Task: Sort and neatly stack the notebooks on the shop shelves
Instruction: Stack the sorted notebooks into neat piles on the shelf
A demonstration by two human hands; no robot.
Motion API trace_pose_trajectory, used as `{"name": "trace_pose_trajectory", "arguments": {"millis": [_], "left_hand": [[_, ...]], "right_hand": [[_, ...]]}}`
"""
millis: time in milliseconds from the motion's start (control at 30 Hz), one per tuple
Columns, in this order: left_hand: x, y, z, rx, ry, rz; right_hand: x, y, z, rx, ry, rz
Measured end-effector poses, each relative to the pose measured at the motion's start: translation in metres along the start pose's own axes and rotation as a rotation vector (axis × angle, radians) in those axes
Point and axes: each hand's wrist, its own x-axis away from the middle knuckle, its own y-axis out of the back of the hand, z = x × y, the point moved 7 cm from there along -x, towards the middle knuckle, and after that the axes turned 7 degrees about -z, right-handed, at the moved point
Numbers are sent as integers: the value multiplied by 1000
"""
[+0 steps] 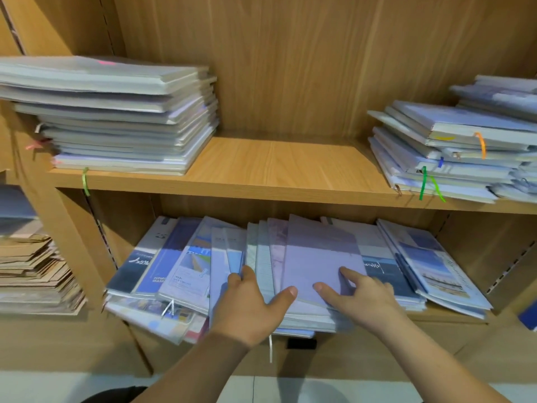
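Observation:
A loose spread of notebooks [186, 257] covers the lower shelf [453, 318], fanned out and overlapping. On top in the middle lies a plain lilac notebook [316, 257]. My left hand [250, 303] grips the left part of the middle pile, thumb on the lilac cover's near edge and fingers tucked between notebooks. My right hand [357, 295] holds the lilac notebook's right near corner, thumb and forefinger lying on the cover. The upper shelf [276, 170] carries a tall stack of notebooks [116, 117] at the left and a slanted, uneven stack [453, 149] at the right.
Between the two upper stacks is a bare stretch of shelf board. A pile of brown paper goods [35, 274] sits in the neighbouring bay at the left. Ribbon bookmarks [424, 181] hang over the shelf edge. A wooden upright [72, 228] divides the bays.

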Motion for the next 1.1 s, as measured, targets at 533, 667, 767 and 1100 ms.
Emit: {"name": "trace_pose_trajectory", "arguments": {"millis": [533,667,767,1100], "left_hand": [[-2,16,-3,446,-7,104],[7,25,-12,744,47,121],[15,40,-13,1046,240,133],[100,123,-1,937,113,118]], "right_hand": [[13,-6,15,-281,17,38],[17,3,22,-459,-97,135],[26,38,30,-552,-71,99],[122,80,51,-878,-33,244]]}}
